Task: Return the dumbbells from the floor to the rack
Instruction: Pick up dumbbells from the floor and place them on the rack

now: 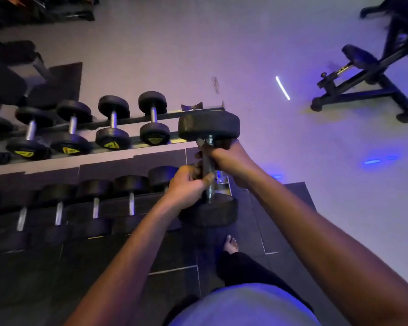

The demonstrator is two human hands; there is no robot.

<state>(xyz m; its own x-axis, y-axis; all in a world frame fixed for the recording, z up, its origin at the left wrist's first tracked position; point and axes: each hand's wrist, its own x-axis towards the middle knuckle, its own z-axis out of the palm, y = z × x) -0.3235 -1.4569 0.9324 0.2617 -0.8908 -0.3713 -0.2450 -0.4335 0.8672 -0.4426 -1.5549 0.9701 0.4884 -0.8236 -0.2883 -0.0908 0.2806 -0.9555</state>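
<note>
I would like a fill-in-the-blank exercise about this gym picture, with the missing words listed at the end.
1. The person holds one dumbbell by its handle with ____ hands.
2. The left hand grips the handle nearer the body, and the right hand grips it ____ away.
3. The empty cradle is on the ____ tier of the rack.
4. One ____ foot shows on the dark floor mat.

Missing words: both; farther; upper; bare
</note>
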